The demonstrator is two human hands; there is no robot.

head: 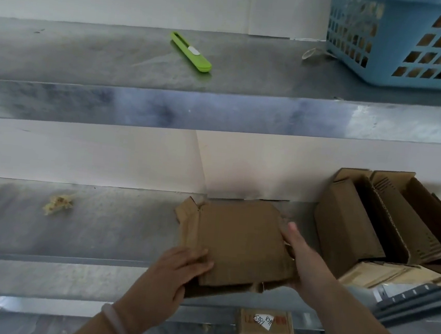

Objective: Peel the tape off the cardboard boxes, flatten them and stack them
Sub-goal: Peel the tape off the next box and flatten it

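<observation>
A flattened brown cardboard box [236, 238] lies on the lower metal shelf [100, 225], its near edge hanging past the shelf's front. My left hand [177, 270] grips its near left corner, fingers on top. My right hand [302, 258] holds its right edge, fingers stretched along the side and thumb under it. Several open, unflattened cardboard boxes [375, 222] stand at the right of the same shelf. A crumpled ball of peeled tape [58, 203] lies at the left of the shelf.
A green box cutter [191, 52] lies on the upper metal shelf [219, 107], with a blue plastic basket [403, 41] at its right end. A small labelled cardboard box [266, 323] sits on the floor below. A white wall backs both shelves.
</observation>
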